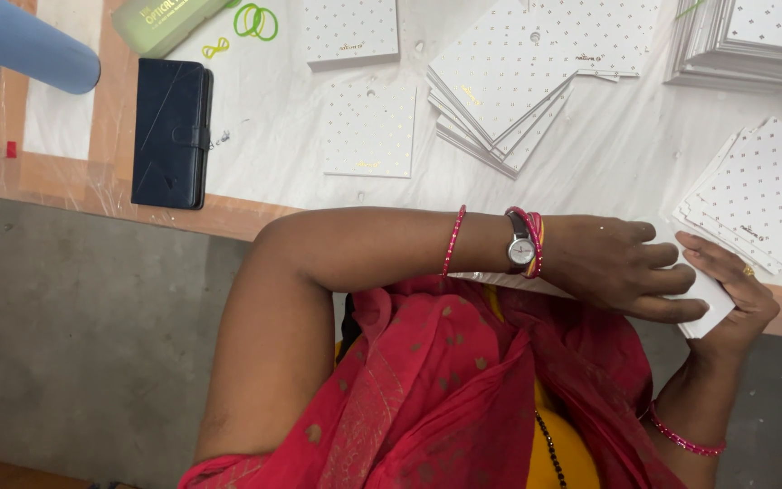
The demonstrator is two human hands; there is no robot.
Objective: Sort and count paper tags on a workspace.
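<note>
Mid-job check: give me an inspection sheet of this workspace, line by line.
Surface: table under a clear plastic sheet, wooden edge showing.
Job's things: white card stack held at the table edge; more dotted white cards in a fanned pile, a right pile, a tall stack, and a single card.
Clutter: dark wallet case, green rubber bands, green box, blue tube.
Grippers: left hand, wristwatch and bangles on its wrist, lies over the stack; right hand grips it from beneath.
Cables: nothing seen.
Surroundings: grey concrete floor.
</note>
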